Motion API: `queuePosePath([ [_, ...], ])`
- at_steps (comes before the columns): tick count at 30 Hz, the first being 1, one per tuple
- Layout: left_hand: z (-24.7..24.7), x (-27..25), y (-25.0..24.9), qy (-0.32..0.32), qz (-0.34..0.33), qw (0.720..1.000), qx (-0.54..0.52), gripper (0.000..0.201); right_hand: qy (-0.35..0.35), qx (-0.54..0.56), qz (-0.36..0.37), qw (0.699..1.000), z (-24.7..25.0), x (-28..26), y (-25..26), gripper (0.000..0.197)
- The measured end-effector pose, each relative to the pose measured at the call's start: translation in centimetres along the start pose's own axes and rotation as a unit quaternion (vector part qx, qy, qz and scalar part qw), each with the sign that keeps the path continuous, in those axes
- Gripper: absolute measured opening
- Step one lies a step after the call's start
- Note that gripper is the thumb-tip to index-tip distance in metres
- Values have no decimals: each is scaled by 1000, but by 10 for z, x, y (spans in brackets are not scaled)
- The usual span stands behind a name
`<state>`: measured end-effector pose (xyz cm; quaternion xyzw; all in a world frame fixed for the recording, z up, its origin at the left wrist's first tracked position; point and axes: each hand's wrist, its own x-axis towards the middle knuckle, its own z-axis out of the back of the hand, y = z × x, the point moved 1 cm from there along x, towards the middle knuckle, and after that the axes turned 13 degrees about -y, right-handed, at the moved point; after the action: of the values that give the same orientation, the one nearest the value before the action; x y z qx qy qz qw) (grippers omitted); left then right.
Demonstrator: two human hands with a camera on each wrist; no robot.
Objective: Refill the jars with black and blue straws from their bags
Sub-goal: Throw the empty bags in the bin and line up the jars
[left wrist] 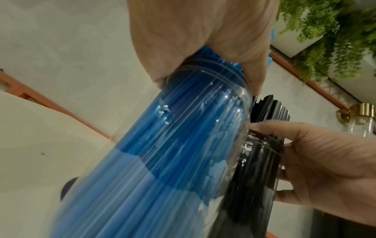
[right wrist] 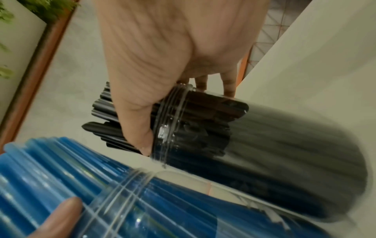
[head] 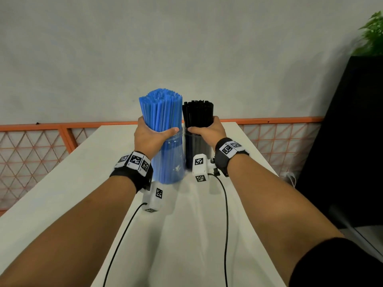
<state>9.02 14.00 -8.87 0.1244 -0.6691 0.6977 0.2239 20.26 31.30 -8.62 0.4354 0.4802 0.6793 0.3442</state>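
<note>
Two clear jars stand side by side on the white table [head: 62,193]. The left jar [head: 172,160] is packed with blue straws [head: 160,109] that stick up above its mouth. My left hand [head: 153,134] grips that bundle just above the jar's rim [left wrist: 205,72]. The right jar [head: 195,150] holds black straws [head: 198,112]; my right hand [head: 209,129] is wrapped round them at its rim [right wrist: 173,119]. In the wrist views both jars [left wrist: 162,161] [right wrist: 284,153] look blurred. No bags are in view.
An orange-framed mesh railing [head: 41,141] runs behind the table's far edge. A black cabinet [head: 352,141] with a green plant [head: 373,36] on top stands at the right. Camera cables [head: 226,224] trail from both wrists over the table.
</note>
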Motion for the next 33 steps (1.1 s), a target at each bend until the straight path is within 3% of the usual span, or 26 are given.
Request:
queuePosePath([
  [13, -61, -43, -29, 79, -18, 996, -35, 82, -71, 12, -12, 997, 102, 2, -25, 60],
  [20, -82, -33, -27, 92, -21, 995, -30, 78, -81, 30, -17, 996, 102, 18, -38, 78],
  [33, -119, 3, -9, 99, -11, 994, -34, 78, -67, 68, -15, 995, 89, 60, -55, 76],
])
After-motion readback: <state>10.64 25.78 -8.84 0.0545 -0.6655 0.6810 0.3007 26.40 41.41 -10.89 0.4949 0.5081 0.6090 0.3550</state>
